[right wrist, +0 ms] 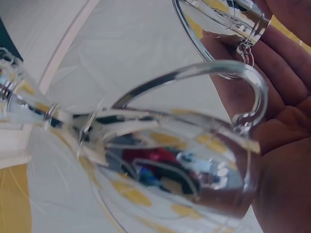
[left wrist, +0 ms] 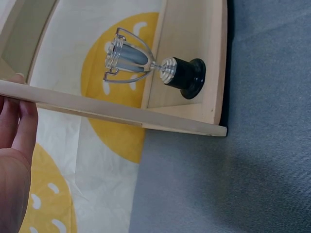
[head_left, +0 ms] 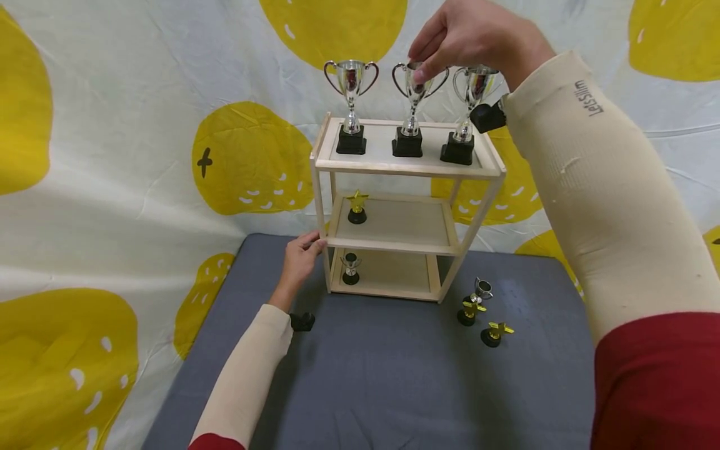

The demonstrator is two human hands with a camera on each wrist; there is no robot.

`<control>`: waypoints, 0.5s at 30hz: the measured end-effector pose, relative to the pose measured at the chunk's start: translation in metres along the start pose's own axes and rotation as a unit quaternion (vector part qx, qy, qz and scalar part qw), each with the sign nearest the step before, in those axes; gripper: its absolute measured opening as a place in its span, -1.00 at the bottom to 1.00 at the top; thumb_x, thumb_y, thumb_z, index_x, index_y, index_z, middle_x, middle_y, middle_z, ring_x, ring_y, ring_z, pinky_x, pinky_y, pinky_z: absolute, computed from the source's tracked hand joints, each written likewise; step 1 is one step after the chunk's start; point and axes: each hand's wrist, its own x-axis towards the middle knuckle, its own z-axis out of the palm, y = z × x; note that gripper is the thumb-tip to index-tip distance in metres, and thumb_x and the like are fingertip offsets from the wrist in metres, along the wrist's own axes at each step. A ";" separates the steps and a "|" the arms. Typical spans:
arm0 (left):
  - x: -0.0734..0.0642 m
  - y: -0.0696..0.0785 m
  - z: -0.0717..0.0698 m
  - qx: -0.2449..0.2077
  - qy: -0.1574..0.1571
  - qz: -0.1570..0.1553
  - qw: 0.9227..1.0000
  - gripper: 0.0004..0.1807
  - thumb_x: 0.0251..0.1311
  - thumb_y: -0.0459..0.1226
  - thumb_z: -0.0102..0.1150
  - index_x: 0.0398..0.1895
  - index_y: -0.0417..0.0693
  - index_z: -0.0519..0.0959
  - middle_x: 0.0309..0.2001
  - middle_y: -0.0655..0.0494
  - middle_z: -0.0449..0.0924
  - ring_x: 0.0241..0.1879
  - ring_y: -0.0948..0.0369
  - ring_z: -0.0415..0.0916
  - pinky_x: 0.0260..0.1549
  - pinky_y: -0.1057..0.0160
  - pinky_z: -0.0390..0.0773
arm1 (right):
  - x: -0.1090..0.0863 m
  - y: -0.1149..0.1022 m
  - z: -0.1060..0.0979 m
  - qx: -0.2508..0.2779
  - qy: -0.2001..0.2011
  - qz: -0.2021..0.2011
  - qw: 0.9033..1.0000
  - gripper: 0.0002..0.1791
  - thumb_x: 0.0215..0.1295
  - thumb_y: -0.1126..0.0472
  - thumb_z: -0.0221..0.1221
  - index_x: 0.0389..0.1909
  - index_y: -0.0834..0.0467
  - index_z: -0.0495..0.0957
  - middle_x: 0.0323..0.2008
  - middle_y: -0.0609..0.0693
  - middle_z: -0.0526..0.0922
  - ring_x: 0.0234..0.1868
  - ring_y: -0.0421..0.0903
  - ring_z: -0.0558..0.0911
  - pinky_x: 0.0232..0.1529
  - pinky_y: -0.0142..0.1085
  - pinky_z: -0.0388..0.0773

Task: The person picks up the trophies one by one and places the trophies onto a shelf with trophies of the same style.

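Note:
On the top board of a light wooden shelf rack (head_left: 388,245) stand three silver two-handled trophy cups with black square bases. My right hand (head_left: 475,37) pinches the rim of the middle trophy (head_left: 409,142), whose base appears to rest on the board, between the left trophy (head_left: 351,140) and the right trophy (head_left: 458,150). In the right wrist view, the near trophy (right wrist: 180,165) partly blocks the fingers. My left hand (head_left: 300,262) grips the rack's left upright (left wrist: 112,110) around middle-board height, with fingers and thumb on either side of the wood.
A gold star trophy (head_left: 357,209) stands on the middle board, a small silver cup (head_left: 350,270) on the bottom one. Right of the rack, another small cup (head_left: 482,288) and two star trophies (head_left: 467,314) (head_left: 492,336) stand on the grey surface (head_left: 382,375). A patterned cloth (head_left: 140,125) hangs behind.

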 end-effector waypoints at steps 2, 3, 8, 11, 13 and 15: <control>0.000 0.000 0.000 0.002 0.001 -0.001 1.000 -0.57 0.49 -0.25 0.21 0.34 -0.18 0.60 0.26 -0.23 0.60 0.19 -0.13 0.66 0.24 -0.07 0.68 | 0.000 -0.002 0.000 0.002 -0.003 -0.001 1.000 -0.35 0.39 -0.02 0.37 0.41 0.15 0.50 0.44 0.15 0.53 0.38 0.10 0.52 0.64 0.02 0.28; 0.000 0.000 0.000 0.004 0.001 -0.001 1.000 -0.58 0.49 -0.25 0.21 0.34 -0.18 0.60 0.27 -0.22 0.61 0.19 -0.13 0.66 0.23 -0.07 0.69 | 0.001 -0.002 0.001 0.005 -0.004 0.000 1.000 -0.34 0.38 -0.02 0.37 0.41 0.15 0.51 0.44 0.15 0.53 0.37 0.09 0.53 0.64 0.02 0.28; -0.001 0.001 0.001 0.006 0.001 -0.001 1.000 -0.58 0.49 -0.25 0.21 0.34 -0.17 0.60 0.26 -0.21 0.61 0.18 -0.13 0.67 0.23 -0.07 0.69 | 0.001 -0.003 0.002 0.008 -0.003 -0.003 1.000 -0.33 0.36 -0.02 0.39 0.40 0.16 0.51 0.42 0.15 0.55 0.34 0.07 0.56 0.63 -0.01 0.30; -0.001 0.001 0.002 0.002 0.001 -0.001 1.000 -0.58 0.49 -0.25 0.21 0.34 -0.19 0.60 0.27 -0.22 0.60 0.18 -0.14 0.66 0.23 -0.07 0.69 | 0.001 -0.004 0.003 0.007 -0.002 -0.009 1.000 -0.33 0.36 -0.02 0.40 0.40 0.17 0.51 0.41 0.16 0.55 0.35 0.08 0.56 0.62 -0.01 0.31; -0.001 0.001 0.002 0.002 0.002 0.000 1.000 -0.57 0.49 -0.25 0.22 0.34 -0.19 0.60 0.28 -0.21 0.60 0.18 -0.14 0.67 0.23 -0.07 0.69 | 0.001 -0.004 0.003 0.007 -0.001 -0.013 1.000 -0.33 0.36 -0.02 0.39 0.40 0.17 0.51 0.41 0.16 0.55 0.34 0.08 0.56 0.62 -0.01 0.31; 0.000 0.000 0.003 0.003 0.002 0.001 1.000 -0.58 0.49 -0.25 0.22 0.34 -0.18 0.60 0.28 -0.21 0.60 0.17 -0.13 0.67 0.22 -0.06 0.70 | 0.001 -0.004 0.003 0.009 -0.001 -0.016 1.000 -0.33 0.36 -0.03 0.39 0.41 0.17 0.51 0.41 0.16 0.55 0.34 0.08 0.57 0.63 -0.01 0.29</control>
